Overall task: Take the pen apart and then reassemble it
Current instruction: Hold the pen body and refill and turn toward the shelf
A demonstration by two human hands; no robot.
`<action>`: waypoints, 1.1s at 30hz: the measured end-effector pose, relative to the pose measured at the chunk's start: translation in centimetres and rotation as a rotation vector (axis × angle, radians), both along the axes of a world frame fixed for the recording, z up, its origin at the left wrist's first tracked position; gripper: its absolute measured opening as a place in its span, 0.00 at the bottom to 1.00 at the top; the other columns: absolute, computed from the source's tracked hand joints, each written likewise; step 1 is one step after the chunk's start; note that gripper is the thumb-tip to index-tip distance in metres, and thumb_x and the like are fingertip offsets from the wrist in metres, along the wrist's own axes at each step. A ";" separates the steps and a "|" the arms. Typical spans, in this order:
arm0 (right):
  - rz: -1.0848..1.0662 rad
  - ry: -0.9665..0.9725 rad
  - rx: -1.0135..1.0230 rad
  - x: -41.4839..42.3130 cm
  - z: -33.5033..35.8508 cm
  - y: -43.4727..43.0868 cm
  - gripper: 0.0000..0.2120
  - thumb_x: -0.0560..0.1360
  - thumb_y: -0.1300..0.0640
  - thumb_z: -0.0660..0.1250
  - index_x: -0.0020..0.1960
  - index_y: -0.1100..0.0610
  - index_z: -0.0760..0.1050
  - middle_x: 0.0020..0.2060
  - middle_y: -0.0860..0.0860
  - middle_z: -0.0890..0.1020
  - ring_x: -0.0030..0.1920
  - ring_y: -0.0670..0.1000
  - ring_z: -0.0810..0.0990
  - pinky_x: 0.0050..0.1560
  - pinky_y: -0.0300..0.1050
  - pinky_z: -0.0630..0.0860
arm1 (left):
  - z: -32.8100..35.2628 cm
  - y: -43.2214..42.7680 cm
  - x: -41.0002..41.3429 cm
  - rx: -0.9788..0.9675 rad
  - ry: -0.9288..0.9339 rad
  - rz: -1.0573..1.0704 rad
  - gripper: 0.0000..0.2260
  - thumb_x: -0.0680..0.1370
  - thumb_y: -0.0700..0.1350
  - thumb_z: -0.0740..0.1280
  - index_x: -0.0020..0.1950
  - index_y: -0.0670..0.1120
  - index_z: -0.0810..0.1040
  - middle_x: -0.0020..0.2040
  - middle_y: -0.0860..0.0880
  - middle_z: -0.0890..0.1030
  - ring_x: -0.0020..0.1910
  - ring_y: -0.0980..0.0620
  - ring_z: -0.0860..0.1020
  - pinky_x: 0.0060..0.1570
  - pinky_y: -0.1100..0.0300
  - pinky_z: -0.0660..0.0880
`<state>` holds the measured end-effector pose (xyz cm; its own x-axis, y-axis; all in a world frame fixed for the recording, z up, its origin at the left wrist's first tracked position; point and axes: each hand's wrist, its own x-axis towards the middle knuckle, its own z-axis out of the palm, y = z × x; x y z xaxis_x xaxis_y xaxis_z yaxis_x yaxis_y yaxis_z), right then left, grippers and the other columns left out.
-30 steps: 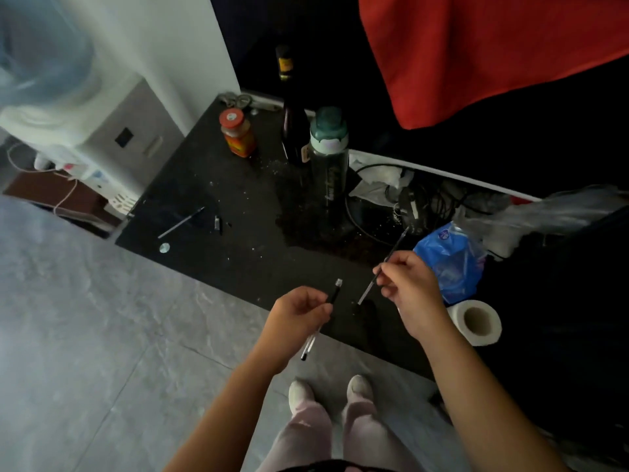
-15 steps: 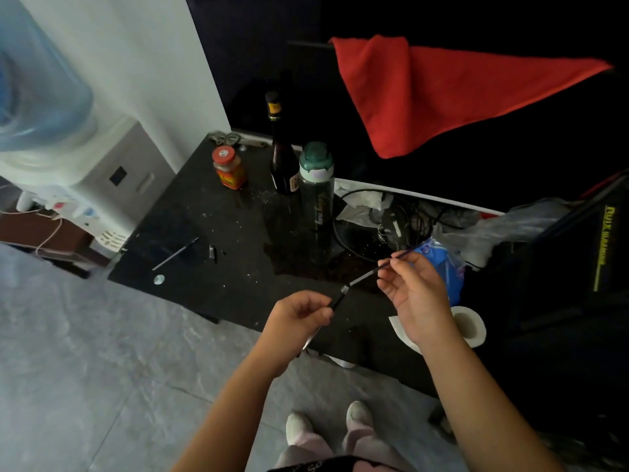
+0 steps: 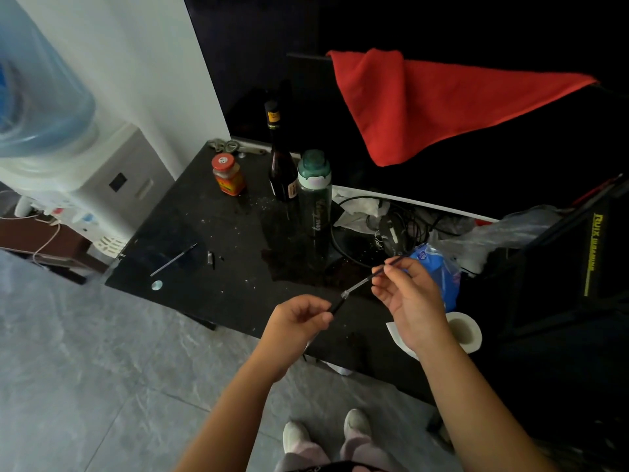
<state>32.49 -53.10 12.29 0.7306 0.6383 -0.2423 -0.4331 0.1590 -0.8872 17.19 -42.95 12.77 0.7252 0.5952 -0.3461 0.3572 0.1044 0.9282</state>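
My left hand (image 3: 299,316) pinches the dark pen barrel (image 3: 337,306), whose open end points up and to the right. My right hand (image 3: 408,294) holds the thin ink refill (image 3: 362,284) by its far end between thumb and fingers. The refill's near tip sits right at the barrel's mouth; I cannot tell whether it is inside. Both hands hover above the front edge of the black table (image 3: 204,233). On the table's left part lie another thin pen piece (image 3: 173,259), a small dark part (image 3: 210,258) and a small round silvery piece (image 3: 157,285).
A red-lidded jar (image 3: 227,175), a dark glass bottle (image 3: 280,158) and a green drink bottle (image 3: 313,199) stand at the back. Cables (image 3: 381,226), a blue bag (image 3: 439,267) and a paper roll (image 3: 463,330) crowd the right. A water dispenser (image 3: 51,137) stands left. A red cloth (image 3: 425,103) hangs behind.
The refill and barrel were apart a second ago; my hands brought them in line so the refill's tip meets the barrel's mouth. The camera has tilted upward.
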 end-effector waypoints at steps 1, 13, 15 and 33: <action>0.006 -0.015 -0.006 0.0 0.0 0.0 0.10 0.74 0.66 0.61 0.40 0.54 0.75 0.32 0.48 0.84 0.35 0.45 0.81 0.35 0.37 0.79 | 0.1 0.0 0.0 0.008 0.001 0.004 0.11 0.73 0.38 0.67 0.36 0.54 0.79 0.28 0.57 0.79 0.30 0.64 0.75 0.30 0.72 0.73; 0.314 -0.255 -0.220 -1.3 0.7 -0.7 0.11 0.71 0.66 0.65 0.39 0.51 0.78 0.35 0.47 0.82 0.37 0.41 0.81 0.37 0.33 0.76 | 0.7 -0.9 0.4 -0.082 -0.028 0.012 0.08 0.74 0.38 0.66 0.40 0.51 0.80 0.31 0.54 0.77 0.27 0.63 0.72 0.31 0.66 0.69; 0.340 -0.243 -0.226 -1.3 0.6 -0.9 0.11 0.71 0.65 0.65 0.41 0.50 0.79 0.36 0.46 0.82 0.38 0.40 0.80 0.37 0.33 0.76 | 0.9 -1.0 0.4 -0.089 -0.036 0.023 0.08 0.74 0.38 0.66 0.40 0.50 0.80 0.31 0.54 0.77 0.27 0.63 0.73 0.31 0.65 0.69; 0.259 -0.020 -0.143 -1.6 0.6 -0.9 0.08 0.71 0.65 0.66 0.40 0.53 0.79 0.32 0.46 0.83 0.36 0.44 0.80 0.38 0.39 0.74 | 1.0 -1.9 0.3 -0.111 -0.041 0.046 0.08 0.74 0.38 0.66 0.40 0.50 0.80 0.32 0.52 0.77 0.27 0.63 0.73 0.30 0.67 0.71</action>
